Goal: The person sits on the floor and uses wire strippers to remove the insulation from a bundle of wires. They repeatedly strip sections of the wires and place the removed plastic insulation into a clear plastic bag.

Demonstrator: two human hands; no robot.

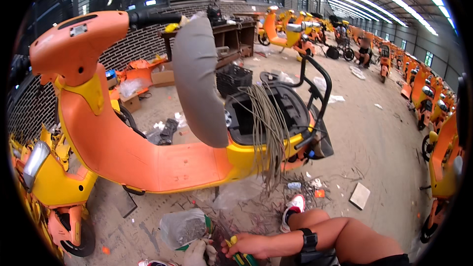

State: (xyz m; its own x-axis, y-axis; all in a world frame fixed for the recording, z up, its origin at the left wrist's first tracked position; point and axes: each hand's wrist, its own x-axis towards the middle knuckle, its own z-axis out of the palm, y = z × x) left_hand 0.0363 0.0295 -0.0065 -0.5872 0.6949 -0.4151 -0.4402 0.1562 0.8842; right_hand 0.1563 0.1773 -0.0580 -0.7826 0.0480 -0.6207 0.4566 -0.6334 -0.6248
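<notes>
Gripping a yellow-and-green hand tool (pixel 239 252) at bottom centre, the right hand (pixel 249 245) is curled shut; the gloved left hand (pixel 199 253) touches a clear plastic bag (pixel 183 227) of small grey metal parts, its fingers' pose unclear.

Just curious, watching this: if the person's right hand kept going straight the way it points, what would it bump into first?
The right hand, gripping a yellow-and-green tool, points left. First in its way would likely be the gloved left hand, just beside it, with the clear plastic bag behind. Depth is hard to judge.

Dusty concrete floor (pixel 374 133), dark brick wall (pixel 133 44), wooden workbench (pixel 221 37), skylit roof (pixel 364 0), daylight.
</notes>
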